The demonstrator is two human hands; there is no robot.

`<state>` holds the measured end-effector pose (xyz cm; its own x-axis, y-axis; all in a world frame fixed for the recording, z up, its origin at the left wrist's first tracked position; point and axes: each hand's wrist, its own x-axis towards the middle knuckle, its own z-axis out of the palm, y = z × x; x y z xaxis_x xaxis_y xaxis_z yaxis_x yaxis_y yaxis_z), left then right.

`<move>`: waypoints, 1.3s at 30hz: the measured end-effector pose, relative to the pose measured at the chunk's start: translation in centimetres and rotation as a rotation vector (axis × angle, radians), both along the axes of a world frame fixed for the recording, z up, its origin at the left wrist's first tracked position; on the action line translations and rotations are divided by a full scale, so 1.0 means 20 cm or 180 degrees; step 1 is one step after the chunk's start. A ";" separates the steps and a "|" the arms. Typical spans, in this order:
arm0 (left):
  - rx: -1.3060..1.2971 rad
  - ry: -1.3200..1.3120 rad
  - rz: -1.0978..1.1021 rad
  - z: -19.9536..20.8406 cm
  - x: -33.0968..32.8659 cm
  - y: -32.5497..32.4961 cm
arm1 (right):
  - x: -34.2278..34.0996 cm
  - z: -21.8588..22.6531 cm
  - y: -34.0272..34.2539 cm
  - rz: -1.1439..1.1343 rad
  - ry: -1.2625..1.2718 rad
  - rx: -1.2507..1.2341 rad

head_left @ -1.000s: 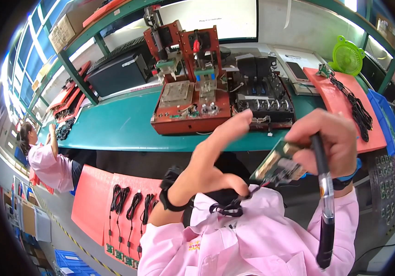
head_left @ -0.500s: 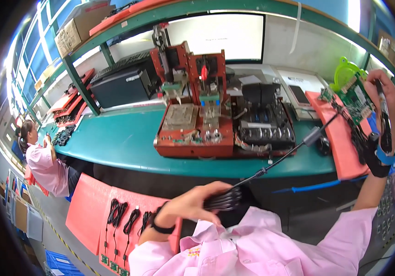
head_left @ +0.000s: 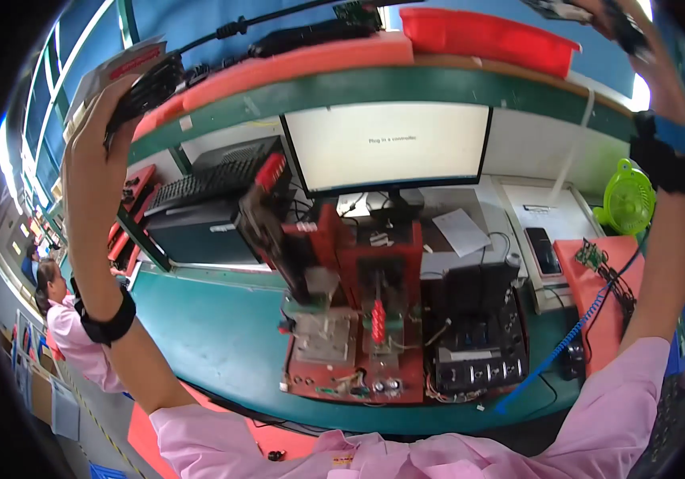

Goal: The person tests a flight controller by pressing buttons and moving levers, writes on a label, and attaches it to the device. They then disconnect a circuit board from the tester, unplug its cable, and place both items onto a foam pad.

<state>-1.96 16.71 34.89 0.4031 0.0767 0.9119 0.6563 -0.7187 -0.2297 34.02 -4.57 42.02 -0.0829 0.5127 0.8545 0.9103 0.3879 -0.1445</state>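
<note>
Cable bundle [head_left: 153,86] now raised higher, left hand [head_left: 93,156].

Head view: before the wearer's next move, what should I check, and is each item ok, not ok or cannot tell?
1. Left hand on the black coiled cable bundle: ok, gripping it.
2. Right hand fully visible: not ok, blurred and cut off by the top edge.
3. Bundle's black strand traceable to the right hand: not ok, it leaves the picture.
4. Red plastic bin resting on the green shelf: ok.
5. Blue coiled cord joined to the blue wristband: cannot tell, no join shows.
</note>
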 end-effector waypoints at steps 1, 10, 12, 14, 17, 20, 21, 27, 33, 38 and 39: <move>-0.0059 0.0080 0.0072 0.09 0.02 0.10 | 0.10 0.07 0.15 0.0054 0.0066 -0.0010; -0.0615 0.0757 0.0029 0.71 0.19 0.96 | 0.22 0.56 1.02 -0.1069 0.0268 -0.0939; -0.0901 0.0840 0.0250 0.78 0.34 1.06 | 0.24 0.61 1.15 -0.1781 0.0637 -0.1471; -0.1455 0.1193 0.0621 0.84 0.43 1.25 | 0.24 0.59 1.27 -0.1904 0.0562 -0.1623; -0.1891 0.1928 0.0921 0.78 0.55 1.47 | 0.23 0.54 1.41 -0.2095 0.0501 -0.1946; -0.2227 0.2109 0.1069 0.69 0.63 1.56 | 0.28 0.48 1.49 -0.2144 0.0549 -0.1901; -0.2229 0.2103 0.1069 0.65 0.66 1.59 | 0.31 0.46 1.52 -0.2110 0.0598 -0.1706; -0.2506 0.1842 0.0603 0.53 0.70 1.59 | 0.34 0.32 1.59 -0.2407 0.0017 -0.1694; -0.2861 0.2244 -0.0591 0.62 0.61 1.29 | 0.21 0.35 1.37 -0.1016 0.0572 -0.2375; -0.2713 0.2431 -0.1764 0.47 0.65 1.33 | 0.46 0.25 1.37 0.1423 -0.2068 -0.1814; -0.2855 0.2277 -0.1678 0.41 0.55 1.41 | 0.37 0.21 1.42 0.0445 -0.1470 -0.1927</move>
<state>9.08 44.84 43.11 0.9538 0.2339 0.1885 0.1739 -0.9415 0.2886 41.35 23.91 46.32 -0.4611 0.8381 0.2916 0.8782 0.4782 0.0142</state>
